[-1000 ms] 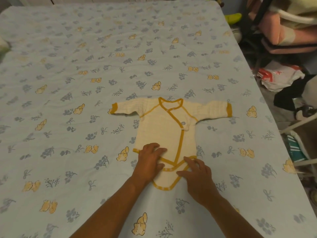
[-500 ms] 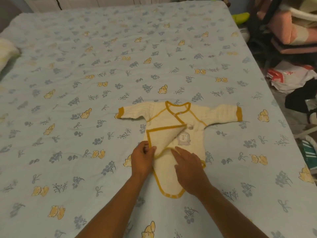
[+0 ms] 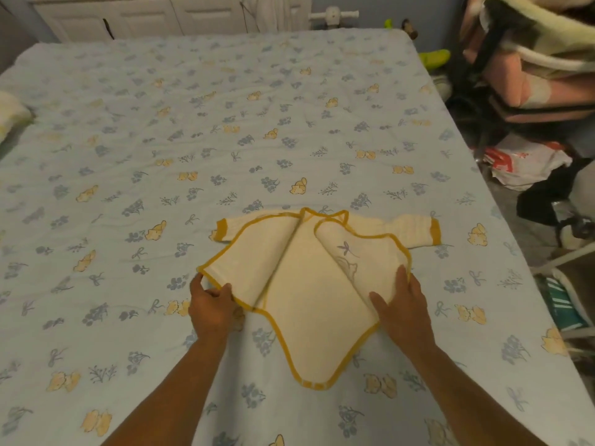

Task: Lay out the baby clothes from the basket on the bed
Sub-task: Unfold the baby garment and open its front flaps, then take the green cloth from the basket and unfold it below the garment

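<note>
Both front flaps of the romper (image 3: 309,304) are spread wide now, where half a second ago only one was peeled back from the middle, and the hands have drawn apart to either side. The left hand (image 3: 211,309) pinches the gold-trimmed edge of the left flap between thumb and fingers, lifted a little off the bed (image 3: 128,140). The right hand (image 3: 402,304) lies with fingers spread on the turned-out right flap, thumb on the inner panel; whether it grips or only presses I cannot tell. The romper lies near the bed's near edge, right of centre, its long axis running away from the person: neckline at the far end, rounded crotch tab nearest, sleeves out to left and right. The left sleeve is partly covered by the raised flap. A small print shows on the folded-back right flap. Nothing else sits on the floral sheet close by; a pillow (image 3: 11,112) peeks in at the far left edge. Off the right side stand a pink seat (image 3: 528,78), a white plastic bag (image 3: 528,165) and dark cloth (image 3: 547,201) on the floor, all well apart from the romper.
</note>
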